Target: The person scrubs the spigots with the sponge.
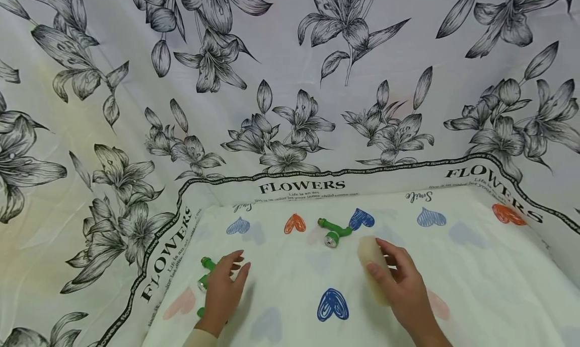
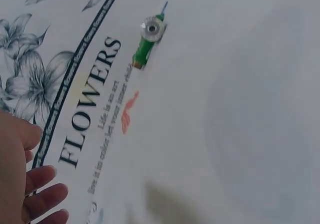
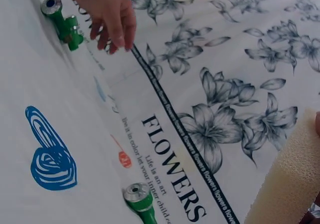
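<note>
My right hand [image 1: 405, 281] grips a pale beige sponge block [image 1: 372, 271] between thumb and fingers, held over the cloth. Its porous surface fills the lower right corner in the right wrist view, with a fingertip at the frame's edge. My left hand [image 1: 226, 289] hovers at the left with relaxed fingers and holds nothing. Close by it, partly hidden, is a green tap-like fitting [image 1: 202, 282] with a silvery round end. More green [image 1: 201, 311] shows beside the left wrist. Another green fitting [image 1: 333, 231], with a brassy threaded end, lies ahead, left of the sponge.
A white cloth [image 1: 299, 266] printed with hearts covers the surface. Flower-printed fabric [image 1: 281, 60] rises at the back and left, with a dark lettered band [image 1: 317, 174] near its foot. A blue printed heart [image 1: 333, 304] lies between the hands.
</note>
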The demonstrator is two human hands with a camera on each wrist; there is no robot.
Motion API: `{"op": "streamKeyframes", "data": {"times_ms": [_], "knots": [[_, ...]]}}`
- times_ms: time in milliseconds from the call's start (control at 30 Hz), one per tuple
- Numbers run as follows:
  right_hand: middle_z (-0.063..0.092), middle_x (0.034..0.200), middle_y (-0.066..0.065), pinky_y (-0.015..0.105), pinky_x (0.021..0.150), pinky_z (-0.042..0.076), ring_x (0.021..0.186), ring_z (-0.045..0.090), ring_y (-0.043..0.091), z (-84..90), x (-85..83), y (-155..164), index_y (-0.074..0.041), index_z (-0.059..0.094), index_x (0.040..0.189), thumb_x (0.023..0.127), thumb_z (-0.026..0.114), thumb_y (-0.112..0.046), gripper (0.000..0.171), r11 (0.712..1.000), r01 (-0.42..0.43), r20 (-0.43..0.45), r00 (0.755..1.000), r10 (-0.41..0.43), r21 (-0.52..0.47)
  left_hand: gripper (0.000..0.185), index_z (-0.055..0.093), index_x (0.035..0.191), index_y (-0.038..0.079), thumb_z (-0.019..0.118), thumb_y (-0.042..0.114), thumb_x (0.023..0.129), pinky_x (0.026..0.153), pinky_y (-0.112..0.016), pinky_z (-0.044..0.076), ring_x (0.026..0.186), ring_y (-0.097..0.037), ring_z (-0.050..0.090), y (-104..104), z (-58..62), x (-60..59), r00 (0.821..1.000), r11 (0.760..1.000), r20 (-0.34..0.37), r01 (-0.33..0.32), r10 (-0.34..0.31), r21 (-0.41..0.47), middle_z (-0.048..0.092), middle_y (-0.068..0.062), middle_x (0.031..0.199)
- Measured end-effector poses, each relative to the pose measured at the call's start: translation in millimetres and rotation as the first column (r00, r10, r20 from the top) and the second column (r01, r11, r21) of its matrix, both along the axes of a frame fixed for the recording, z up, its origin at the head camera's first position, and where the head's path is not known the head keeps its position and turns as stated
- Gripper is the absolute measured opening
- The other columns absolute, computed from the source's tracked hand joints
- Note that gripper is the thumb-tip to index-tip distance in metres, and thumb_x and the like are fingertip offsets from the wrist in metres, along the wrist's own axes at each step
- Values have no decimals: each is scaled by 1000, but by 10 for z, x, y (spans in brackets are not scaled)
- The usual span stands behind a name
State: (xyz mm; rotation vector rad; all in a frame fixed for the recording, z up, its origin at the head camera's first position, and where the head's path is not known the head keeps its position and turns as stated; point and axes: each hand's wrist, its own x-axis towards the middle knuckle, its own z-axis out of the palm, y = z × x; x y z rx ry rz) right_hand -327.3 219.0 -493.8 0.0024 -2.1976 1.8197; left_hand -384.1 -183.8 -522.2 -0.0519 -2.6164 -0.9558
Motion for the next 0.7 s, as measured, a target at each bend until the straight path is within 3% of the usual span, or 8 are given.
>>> {"op": "streamKeyframes", "data": {"times_ms": [200, 333, 533, 700], "knots": [[57, 135, 3, 18, 86, 56, 112, 59, 19, -1, 29, 167, -14, 59, 155, 107, 74, -14, 50, 998, 42, -28, 999, -44, -51, 51, 60, 149, 10, 81, 21, 103, 91, -55, 61, 110, -32, 71, 643, 118, -284, 988, 979, -59, 148, -141, 143, 72, -6, 126], [57, 135, 2, 22, 82, 58, 110, 61, 20, -8, 64, 222, -15, 59, 155, 107, 74, -14, 50, 996, 61, -12, 998, -62, -61, 58, 56, 151, 8, 82, 22, 102, 92, -53, 62, 112, -31, 71, 1052, 97, -443, 977, 956, -63, 211, -202, 202, 71, -5, 127], [56, 135, 4, 25, 81, 59, 109, 63, 21, -23, 97, 264, -15, 58, 156, 108, 72, -15, 50, 994, 69, 14, 998, -68, -87, 54, 56, 148, 11, 81, 25, 103, 90, -45, 61, 115, -28, 68, 1608, -64, -665, 960, 921, -45, 277, -275, 274, 67, -9, 132], [57, 135, 6, 27, 81, 59, 107, 64, 22, -37, 113, 243, -16, 59, 155, 108, 72, -15, 49, 992, 67, 27, 998, -64, -108, 57, 55, 150, 7, 81, 24, 102, 91, -41, 60, 117, -27, 65, 1919, -277, -787, 968, 920, 11, 234, -250, 314, 66, -13, 134]]}}
